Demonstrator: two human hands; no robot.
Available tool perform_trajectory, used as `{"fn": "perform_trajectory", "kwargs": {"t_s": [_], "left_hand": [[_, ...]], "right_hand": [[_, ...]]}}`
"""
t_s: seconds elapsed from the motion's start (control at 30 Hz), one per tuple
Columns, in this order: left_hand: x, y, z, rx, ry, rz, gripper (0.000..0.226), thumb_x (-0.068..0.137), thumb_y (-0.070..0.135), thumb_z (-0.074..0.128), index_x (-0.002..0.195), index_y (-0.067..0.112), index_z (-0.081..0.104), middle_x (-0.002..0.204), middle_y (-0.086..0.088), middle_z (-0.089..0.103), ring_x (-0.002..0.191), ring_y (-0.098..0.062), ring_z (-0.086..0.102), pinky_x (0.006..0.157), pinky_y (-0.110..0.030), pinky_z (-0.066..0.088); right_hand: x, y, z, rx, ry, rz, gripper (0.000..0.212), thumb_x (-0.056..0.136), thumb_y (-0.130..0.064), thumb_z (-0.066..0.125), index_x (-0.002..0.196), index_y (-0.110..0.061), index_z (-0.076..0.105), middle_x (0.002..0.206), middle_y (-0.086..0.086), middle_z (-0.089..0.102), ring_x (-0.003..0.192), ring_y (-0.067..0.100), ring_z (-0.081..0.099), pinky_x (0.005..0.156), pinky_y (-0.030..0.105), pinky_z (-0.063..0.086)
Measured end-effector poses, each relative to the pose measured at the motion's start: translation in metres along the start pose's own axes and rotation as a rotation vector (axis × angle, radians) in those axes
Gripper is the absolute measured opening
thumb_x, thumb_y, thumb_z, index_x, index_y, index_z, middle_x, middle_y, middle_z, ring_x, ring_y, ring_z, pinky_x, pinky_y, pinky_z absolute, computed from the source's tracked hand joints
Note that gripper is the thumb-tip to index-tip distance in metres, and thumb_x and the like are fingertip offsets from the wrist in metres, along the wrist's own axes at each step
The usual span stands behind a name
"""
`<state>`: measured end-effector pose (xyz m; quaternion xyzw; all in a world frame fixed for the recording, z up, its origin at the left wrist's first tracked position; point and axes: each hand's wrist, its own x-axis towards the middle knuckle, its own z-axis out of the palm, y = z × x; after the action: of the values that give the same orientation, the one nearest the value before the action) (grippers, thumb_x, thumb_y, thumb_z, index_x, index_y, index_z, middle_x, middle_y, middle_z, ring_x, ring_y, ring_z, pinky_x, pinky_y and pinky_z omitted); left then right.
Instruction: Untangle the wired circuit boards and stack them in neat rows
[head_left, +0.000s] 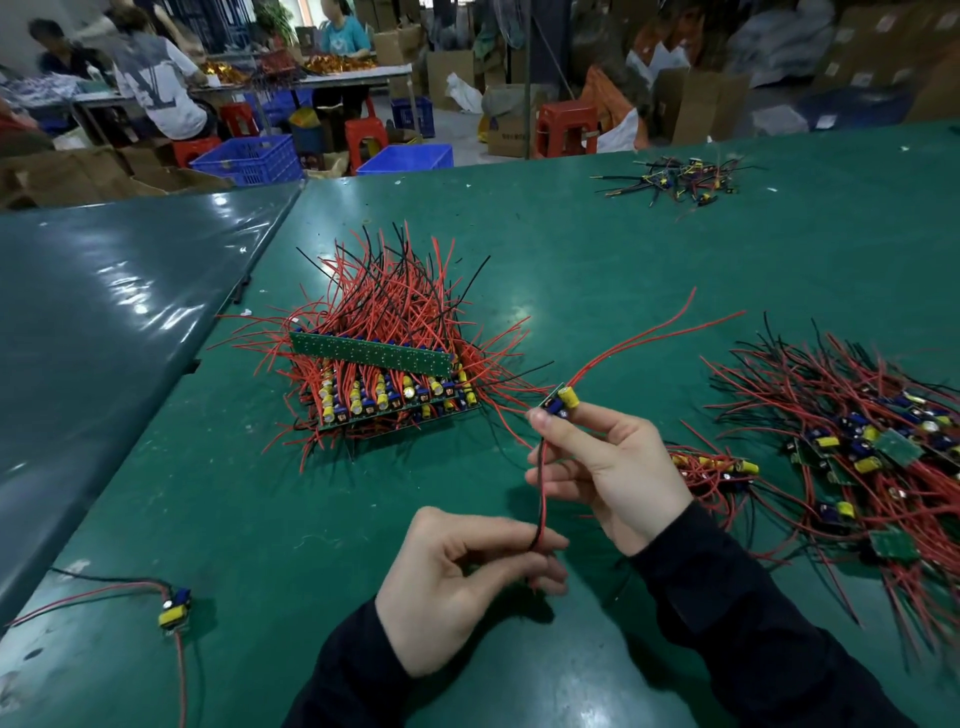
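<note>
My right hand (605, 467) pinches a small circuit board (560, 401) with a yellow capacitor and blue parts, held above the green table (597, 249). Red wires run from it up to the right. A black and a red wire (540, 488) hang down from the board, and my left hand (467, 577) pinches their lower end. A stacked pile of boards (384, 379) in rows, with red and black wires sticking out, sits ahead of my hands. A tangled heap of wired boards (857, 457) lies at the right.
One loose wired board (174, 609) lies at the near left. A small pile of wire scraps and parts (675, 182) sits at the far right of the table. A darker table (114, 312) adjoins on the left. People, blue crates and red stools are beyond.
</note>
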<state>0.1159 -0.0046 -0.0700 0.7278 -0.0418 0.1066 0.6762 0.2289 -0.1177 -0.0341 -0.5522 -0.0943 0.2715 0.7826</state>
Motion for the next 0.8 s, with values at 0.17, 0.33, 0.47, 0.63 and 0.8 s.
{"fn": "perform_trajectory", "kwargs": {"t_s": [0.17,0.33,0.47,0.63,0.8], "left_hand": [[-0.002,0.0,0.0,-0.024,-0.064,-0.081,0.02,0.079,0.0,0.065,0.097,0.007,0.069,0.085,-0.008,0.075,0.08,-0.026,0.073,0.075,-0.027,0.056],[-0.002,0.001,-0.004,0.108,-0.03,-0.017,0.015,0.08,-0.001,0.066,0.091,0.007,0.072,0.081,-0.004,0.075,0.074,-0.022,0.073,0.072,-0.027,0.057],[0.002,-0.001,-0.004,0.041,-0.002,-0.123,0.019,0.083,-0.007,0.062,0.095,0.006,0.068,0.078,-0.009,0.073,0.068,-0.024,0.072,0.066,-0.023,0.054],[0.009,0.002,-0.022,-0.267,0.3,-0.181,0.012,0.073,0.004,0.061,0.071,0.001,0.073,0.062,-0.017,0.067,0.053,-0.025,0.067,0.05,-0.026,0.054],[0.011,0.002,-0.033,-0.277,0.41,-0.139,0.017,0.075,0.017,0.059,0.068,0.008,0.072,0.056,-0.008,0.058,0.054,-0.018,0.059,0.051,-0.026,0.052]], "right_hand": [[0.004,-0.002,-0.006,0.039,0.048,0.025,0.012,0.059,-0.02,0.073,0.068,-0.012,0.07,0.054,0.01,0.064,0.041,0.018,0.063,0.037,0.017,0.047],[0.003,0.001,-0.004,0.014,0.036,0.059,0.011,0.064,-0.017,0.073,0.067,-0.008,0.068,0.054,0.01,0.064,0.042,0.017,0.063,0.038,0.017,0.047],[0.007,-0.004,-0.01,0.131,0.104,0.017,0.004,0.078,-0.008,0.066,0.077,-0.005,0.065,0.056,0.008,0.066,0.046,0.016,0.065,0.042,0.018,0.05],[0.009,-0.011,-0.016,0.221,0.118,-0.051,0.017,0.065,-0.013,0.07,0.077,-0.003,0.066,0.065,0.01,0.07,0.051,0.014,0.066,0.048,0.017,0.052],[0.006,-0.007,-0.011,0.214,0.124,-0.071,0.007,0.062,-0.012,0.071,0.066,-0.006,0.071,0.062,0.01,0.068,0.048,0.011,0.064,0.045,0.014,0.05]]}}
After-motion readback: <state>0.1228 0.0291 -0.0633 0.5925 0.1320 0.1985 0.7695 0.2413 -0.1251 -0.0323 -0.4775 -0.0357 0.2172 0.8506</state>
